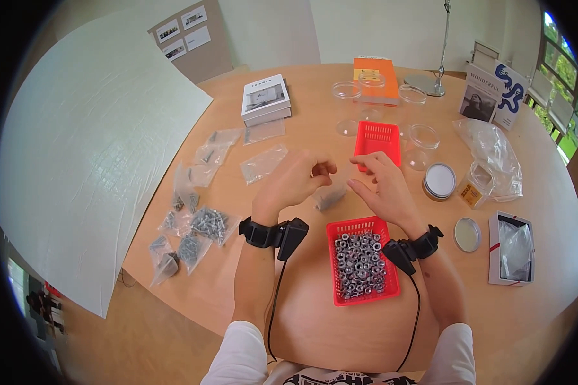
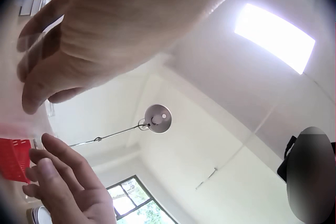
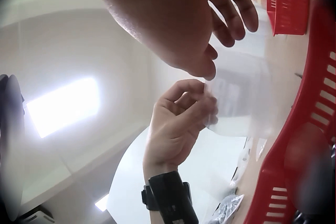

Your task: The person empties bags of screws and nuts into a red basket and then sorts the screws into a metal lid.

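A clear plastic bag (image 3: pixel 236 98) hangs between my two hands, blurred, with a greyish patch at its lower end in the head view. My left hand (image 1: pixel 295 178) pinches its edge between thumb and curled fingers. My right hand (image 1: pixel 386 192) is spread loosely on the other side, thumb apart from the fingers, its thumb tip close to the bag's edge in the right wrist view. Right below the hands stands a red basket (image 1: pixel 331 256) full of metal nuts (image 1: pixel 359 266). Beyond them sits another red basket (image 1: pixel 377 142).
Small bags of screws (image 1: pixel 209 224) lie at the left, with flat clear bags (image 1: pixel 263 163) nearby. Clear round containers (image 1: pixel 424 136), a tin (image 1: pixel 439 181), its lid (image 1: pixel 467 235) and an open box (image 1: pixel 511 249) stand right. Books (image 1: pixel 266 99) and a lamp base (image 1: pixel 424 85) are behind.
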The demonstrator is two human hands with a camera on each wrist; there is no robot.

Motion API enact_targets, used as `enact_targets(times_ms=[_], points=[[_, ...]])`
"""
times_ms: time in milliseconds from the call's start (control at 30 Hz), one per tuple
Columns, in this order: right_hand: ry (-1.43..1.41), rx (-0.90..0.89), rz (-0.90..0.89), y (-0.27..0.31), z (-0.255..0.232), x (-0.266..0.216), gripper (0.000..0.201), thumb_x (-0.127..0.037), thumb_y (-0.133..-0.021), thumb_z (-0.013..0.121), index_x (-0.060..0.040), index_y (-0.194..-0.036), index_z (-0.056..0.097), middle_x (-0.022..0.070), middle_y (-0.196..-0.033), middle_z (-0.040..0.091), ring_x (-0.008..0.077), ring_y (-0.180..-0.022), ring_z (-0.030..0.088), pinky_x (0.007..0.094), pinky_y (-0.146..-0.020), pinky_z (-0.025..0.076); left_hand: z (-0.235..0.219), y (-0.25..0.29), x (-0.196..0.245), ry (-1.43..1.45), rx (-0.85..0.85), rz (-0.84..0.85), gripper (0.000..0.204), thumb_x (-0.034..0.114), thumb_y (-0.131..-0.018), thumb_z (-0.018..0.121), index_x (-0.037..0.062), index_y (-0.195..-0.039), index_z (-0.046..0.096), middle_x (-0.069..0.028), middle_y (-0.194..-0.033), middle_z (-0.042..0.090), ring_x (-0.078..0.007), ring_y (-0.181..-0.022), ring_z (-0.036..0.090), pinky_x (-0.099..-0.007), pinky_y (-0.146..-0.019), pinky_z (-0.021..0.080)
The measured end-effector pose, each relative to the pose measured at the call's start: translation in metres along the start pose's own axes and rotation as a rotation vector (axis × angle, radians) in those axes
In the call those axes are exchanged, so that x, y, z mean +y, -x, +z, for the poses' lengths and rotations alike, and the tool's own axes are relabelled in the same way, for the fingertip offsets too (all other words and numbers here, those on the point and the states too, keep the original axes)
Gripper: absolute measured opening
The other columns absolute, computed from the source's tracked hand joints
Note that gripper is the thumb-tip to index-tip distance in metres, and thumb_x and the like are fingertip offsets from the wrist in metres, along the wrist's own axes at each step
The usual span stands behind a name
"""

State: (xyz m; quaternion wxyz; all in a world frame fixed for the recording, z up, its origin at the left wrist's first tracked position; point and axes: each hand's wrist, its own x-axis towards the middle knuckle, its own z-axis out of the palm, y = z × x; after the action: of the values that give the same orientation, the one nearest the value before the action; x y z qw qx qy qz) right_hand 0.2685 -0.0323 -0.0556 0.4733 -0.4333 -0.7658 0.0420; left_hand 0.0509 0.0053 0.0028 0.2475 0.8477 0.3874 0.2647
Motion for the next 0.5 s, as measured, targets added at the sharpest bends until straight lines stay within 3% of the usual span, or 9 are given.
enact_targets(times_ms=[100, 200, 300, 400, 500], points=[[0.074, 0.125, -0.104, -0.005, -0.003, -0.007, 0.032, -0.016, -0.088, 0.072, -0.0022, -0.116, 0.066, 0.0121, -0.094, 0.067, 0.0251, -0.097, 0.066, 0.0358, -0.079, 0.053, 0.004, -0.003, 0.002, -0.084, -0.006, 0.067, 0.013, 0.002, -0.081, 0.07, -0.0011, -0.094, 0.071, -0.0127, -0.078, 0.07, -0.0229, -0.071, 0.067, -0.0338, -0.067, 0.052], [-0.045, -0.124, 0.001, 0.0, -0.004, 0.006, 0.023, -0.014, -0.089, 0.07, -0.0002, -0.108, 0.069, 0.0129, -0.093, 0.069, 0.0245, -0.092, 0.067, 0.0351, -0.079, 0.053, 0.008, -0.003, 0.002, -0.177, -0.011, 0.052, 0.014, 0.003, -0.081, 0.07, -0.0015, -0.094, 0.071, -0.0145, -0.08, 0.07, -0.0269, -0.072, 0.066, -0.0359, -0.068, 0.052], [-0.235, -0.145, 0.183, -0.002, -0.007, -0.005, 0.017, -0.012, -0.088, 0.069, 0.001, -0.098, 0.071, 0.0153, -0.087, 0.07, 0.0287, -0.083, 0.067, 0.0362, -0.077, 0.052, 0.007, -0.002, 0.001, -0.206, -0.024, 0.082, 0.013, 0.004, -0.082, 0.071, 0.0, -0.094, 0.072, -0.0149, -0.085, 0.069, -0.0304, -0.076, 0.066, -0.0378, -0.07, 0.051], [-0.223, -0.111, 0.121, -0.004, -0.008, -0.013, 0.015, -0.011, -0.088, 0.069, 0.0028, -0.094, 0.07, 0.015, -0.083, 0.071, 0.0267, -0.076, 0.069, 0.034, -0.07, 0.052, 0.005, -0.001, -0.001, -0.237, 0.067, 0.173, 0.011, 0.006, -0.083, 0.071, 0.0018, -0.093, 0.073, -0.0147, -0.09, 0.068, -0.0325, -0.08, 0.065, -0.04, -0.072, 0.051], [-0.261, -0.106, 0.202, -0.005, -0.009, -0.019, 0.017, -0.012, -0.089, 0.069, 0.003, -0.096, 0.071, 0.0145, -0.085, 0.072, 0.0233, -0.077, 0.069, 0.0327, -0.071, 0.053, 0.006, -0.002, 0.0, -0.294, 0.159, 0.243, 0.01, 0.008, -0.084, 0.07, 0.0027, -0.093, 0.073, -0.0151, -0.093, 0.066, -0.034, -0.084, 0.064, -0.0417, -0.074, 0.05]])
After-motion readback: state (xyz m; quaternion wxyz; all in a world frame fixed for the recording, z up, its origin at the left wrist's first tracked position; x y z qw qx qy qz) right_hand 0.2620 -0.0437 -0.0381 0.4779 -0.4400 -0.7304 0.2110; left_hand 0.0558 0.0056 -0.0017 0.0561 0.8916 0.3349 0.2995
